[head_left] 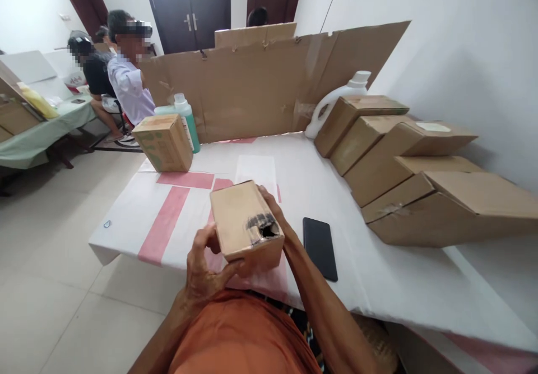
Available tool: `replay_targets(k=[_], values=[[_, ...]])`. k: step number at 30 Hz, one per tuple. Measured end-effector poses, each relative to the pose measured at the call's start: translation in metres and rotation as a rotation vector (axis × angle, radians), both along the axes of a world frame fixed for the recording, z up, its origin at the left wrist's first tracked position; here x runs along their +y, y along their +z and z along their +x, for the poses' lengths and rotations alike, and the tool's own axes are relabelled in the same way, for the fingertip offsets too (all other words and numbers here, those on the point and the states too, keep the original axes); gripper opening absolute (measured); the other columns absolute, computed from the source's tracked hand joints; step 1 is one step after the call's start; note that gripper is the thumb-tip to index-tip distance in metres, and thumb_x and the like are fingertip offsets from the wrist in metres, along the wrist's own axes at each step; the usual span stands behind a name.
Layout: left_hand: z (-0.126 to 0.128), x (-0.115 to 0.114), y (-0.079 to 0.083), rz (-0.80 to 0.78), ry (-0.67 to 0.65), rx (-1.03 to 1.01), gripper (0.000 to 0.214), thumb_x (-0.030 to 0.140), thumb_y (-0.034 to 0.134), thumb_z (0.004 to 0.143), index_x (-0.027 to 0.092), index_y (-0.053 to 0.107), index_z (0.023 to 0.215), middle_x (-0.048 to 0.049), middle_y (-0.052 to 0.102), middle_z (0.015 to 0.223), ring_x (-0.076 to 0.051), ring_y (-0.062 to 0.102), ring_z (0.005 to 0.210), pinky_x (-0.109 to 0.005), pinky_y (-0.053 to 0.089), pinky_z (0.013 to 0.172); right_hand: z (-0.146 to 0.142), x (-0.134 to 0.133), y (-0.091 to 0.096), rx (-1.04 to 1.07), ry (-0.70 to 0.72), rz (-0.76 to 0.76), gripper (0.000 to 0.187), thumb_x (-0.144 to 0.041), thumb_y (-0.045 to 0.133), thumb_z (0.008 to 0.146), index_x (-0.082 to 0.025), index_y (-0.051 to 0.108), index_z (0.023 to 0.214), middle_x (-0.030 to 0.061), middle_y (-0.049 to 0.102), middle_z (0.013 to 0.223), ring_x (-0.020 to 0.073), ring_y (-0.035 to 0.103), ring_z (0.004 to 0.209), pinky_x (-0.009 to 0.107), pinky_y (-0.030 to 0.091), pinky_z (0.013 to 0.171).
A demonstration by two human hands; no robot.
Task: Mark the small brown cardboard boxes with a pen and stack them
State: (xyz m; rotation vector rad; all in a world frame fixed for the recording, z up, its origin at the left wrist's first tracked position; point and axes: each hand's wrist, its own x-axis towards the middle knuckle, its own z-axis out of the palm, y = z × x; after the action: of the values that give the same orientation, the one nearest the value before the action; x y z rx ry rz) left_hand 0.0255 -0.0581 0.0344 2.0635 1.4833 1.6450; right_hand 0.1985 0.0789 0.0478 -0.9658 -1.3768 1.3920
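Note:
A small brown cardboard box (pixel 233 217) is held between my two hands over the near edge of the table. Its near right corner has a dark, torn hole with black marks around it. My left hand (pixel 205 259) grips the box at its left side, the thumb lying along the near face. My right hand (pixel 273 208) wraps the far right side, most of its fingers hidden behind the box. A black phone-like slab (pixel 320 249) lies flat just right of my right forearm.
Several cardboard boxes (pixel 378 161) lean in a row at the right, beside a white jug (pixel 340 96). At the back left stand another box (pixel 166 143) and a green bottle (pixel 191 124). A tall cardboard panel (pixel 252 88) closes the far side. Other people sit beyond at left.

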Motion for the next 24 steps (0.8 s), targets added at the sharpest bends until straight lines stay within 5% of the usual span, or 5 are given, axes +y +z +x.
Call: replay_targets(k=[3,7,13,18,24], values=[[-0.002,-0.005,0.007,0.045,-0.009,0.197,0.070,0.048,0.078,0.086,0.023,0.050,0.145,-0.0068,0.064,0.097,-0.020,0.062,0.080,-0.030,0.055,0.068,-0.002,0.015,0.001,-0.028,0.103,-0.007,0.069,-0.079,0.054,0.089,-0.023,0.073,0.123,0.0073,0.075,0.125,0.0305,0.069,0.117,0.045,0.054,0.102],[-0.011,-0.007,0.016,0.159,0.106,0.284,0.064,0.061,0.076,0.083,0.024,0.063,0.135,-0.0102,0.061,0.100,-0.024,0.062,0.088,-0.036,0.057,0.075,0.023,0.020,-0.005,-0.107,0.043,0.009,0.063,-0.072,0.067,0.085,-0.024,0.071,0.126,0.0100,0.067,0.141,0.0311,0.063,0.127,0.049,0.048,0.109],[-0.008,0.019,0.028,0.219,0.036,0.385,0.059,0.061,0.085,0.073,0.026,0.067,0.118,-0.0158,0.060,0.137,-0.040,0.054,0.133,-0.059,0.046,0.110,0.055,-0.042,0.002,-0.058,-0.255,-0.068,0.065,-0.076,0.049,0.093,-0.025,0.065,0.130,0.0135,0.067,0.138,0.0333,0.065,0.123,0.050,0.054,0.101],[0.029,0.029,0.036,0.226,-0.013,0.415,0.048,0.054,0.082,0.081,0.023,0.065,0.113,-0.0118,0.075,0.111,-0.031,0.068,0.109,-0.046,0.050,0.099,0.038,-0.094,0.019,-0.128,-0.396,-0.019,0.077,-0.066,0.065,0.088,-0.022,0.049,0.150,0.0146,0.057,0.152,0.0354,0.054,0.140,0.051,0.046,0.115],[0.051,0.017,0.055,0.204,0.011,0.446,0.033,0.050,0.081,0.084,0.025,0.070,0.102,-0.0072,0.076,0.096,-0.025,0.068,0.084,-0.037,0.053,0.081,0.043,-0.064,0.028,-0.077,-0.203,0.007,0.064,-0.043,0.066,0.089,-0.026,0.054,0.149,0.0056,0.056,0.156,0.0279,0.048,0.147,0.047,0.038,0.124]])
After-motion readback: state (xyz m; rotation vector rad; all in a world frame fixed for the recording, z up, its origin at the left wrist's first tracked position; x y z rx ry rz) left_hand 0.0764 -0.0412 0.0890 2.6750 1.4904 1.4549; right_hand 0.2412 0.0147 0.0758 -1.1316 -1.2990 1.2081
